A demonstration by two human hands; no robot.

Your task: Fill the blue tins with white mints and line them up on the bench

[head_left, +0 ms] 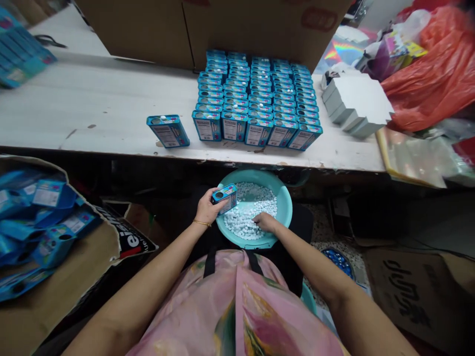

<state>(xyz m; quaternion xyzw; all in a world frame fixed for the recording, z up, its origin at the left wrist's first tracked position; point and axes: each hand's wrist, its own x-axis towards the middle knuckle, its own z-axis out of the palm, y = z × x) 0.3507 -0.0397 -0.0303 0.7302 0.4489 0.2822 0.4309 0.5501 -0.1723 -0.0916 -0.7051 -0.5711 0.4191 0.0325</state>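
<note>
In my left hand is a small blue box with a dark round hole in its top, held over the left side of a turquoise basin. Small white pellets cover much of the basin's bottom. My right hand reaches down into the pellets with its fingertips buried, so what they hold is hidden. On the white table ahead, several rows of similar blue boxes stand upright, some with white pellets on top. One more blue box stands apart to their left.
At left, an open cardboard carton holds a jumble of blue boxes. A large brown carton stands behind the rows. White folded cards and a red plastic bag lie at the right. A bowl of blue pieces sits on the floor.
</note>
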